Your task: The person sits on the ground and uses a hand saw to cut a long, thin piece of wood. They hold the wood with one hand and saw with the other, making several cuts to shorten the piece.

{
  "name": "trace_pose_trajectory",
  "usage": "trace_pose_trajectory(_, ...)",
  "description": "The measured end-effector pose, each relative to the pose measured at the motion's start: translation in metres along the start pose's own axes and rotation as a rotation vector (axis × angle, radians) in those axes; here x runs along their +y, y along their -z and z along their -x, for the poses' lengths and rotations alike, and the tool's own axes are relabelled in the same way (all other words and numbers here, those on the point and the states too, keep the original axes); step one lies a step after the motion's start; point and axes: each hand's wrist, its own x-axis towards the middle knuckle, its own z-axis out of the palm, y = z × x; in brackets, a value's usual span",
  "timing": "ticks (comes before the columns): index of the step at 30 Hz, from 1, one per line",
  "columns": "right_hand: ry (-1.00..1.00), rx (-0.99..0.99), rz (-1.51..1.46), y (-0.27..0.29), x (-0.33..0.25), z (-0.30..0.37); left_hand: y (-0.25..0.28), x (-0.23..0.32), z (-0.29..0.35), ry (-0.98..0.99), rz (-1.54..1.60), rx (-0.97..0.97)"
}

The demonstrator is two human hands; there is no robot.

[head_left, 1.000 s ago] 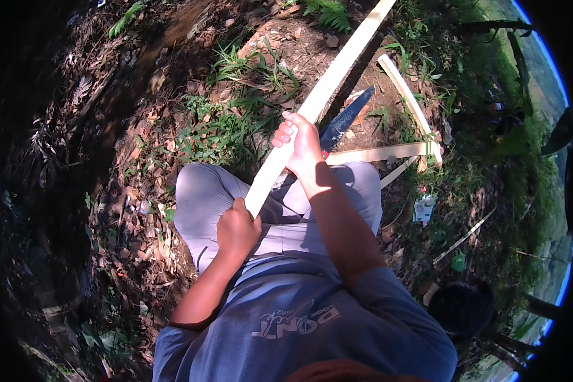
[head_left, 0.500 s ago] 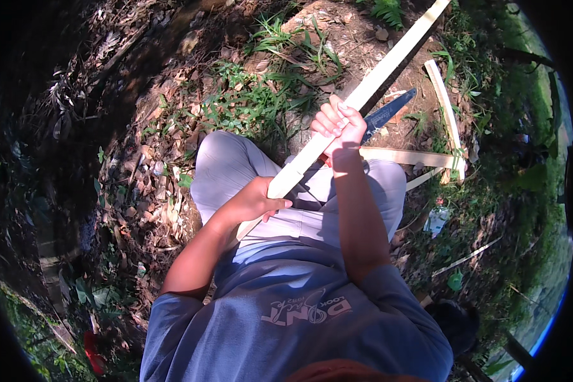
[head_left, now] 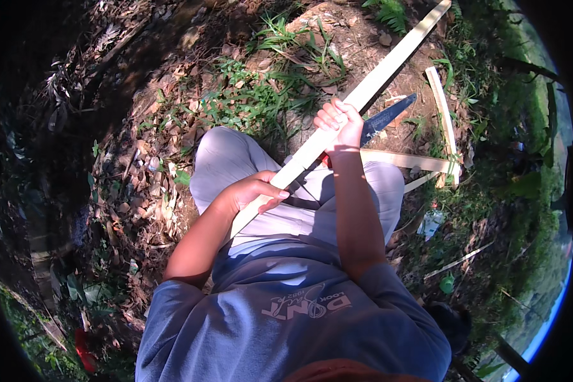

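A long, pale, flat strip of wood or bamboo runs diagonally from beside my waist to the upper right. My left hand is closed around its lower part, with the thumb across the upper face. Farther up, my right hand wraps the same strip, fingers curled over it. Just beyond the right hand lies a saw with a dark blue blade. A bit of red shows under my right wrist; I cannot make out whether it is the saw's handle.
Another pale strip lies on the ground to the right, meeting a second strip at a corner near my right knee. Green weeds and dry leaves surround my folded legs. A crumpled whitish wrapper sits at the right.
The strip has slid slightly down toward me, and its far tip now shows. My left thumb has shifted onto the strip's face. The right hand keeps its grip.
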Motion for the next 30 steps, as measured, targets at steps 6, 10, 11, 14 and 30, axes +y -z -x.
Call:
trace_pose_trajectory(6,0.035,0.313,0.168,0.015,0.01,-0.002,0.005,-0.003,0.003,0.033,-0.083,0.093)
trace_pose_trajectory(10,0.139,0.486,0.567,0.04,0.022,0.007,0.005,-0.006,0.015,0.091,0.006,0.083)
trace_pose_trajectory(11,0.18,0.499,0.712,0.057,0.016,0.012,0.004,-0.004,0.017,0.092,-0.002,0.061)
trace_pose_trajectory(14,0.105,0.318,1.214,0.025,0.007,0.057,0.002,-0.007,0.037,0.089,-0.066,0.089)
trace_pose_trajectory(30,0.517,-0.24,2.336,-0.036,0.038,0.122,-0.045,0.005,0.084,0.0,-1.356,0.827)
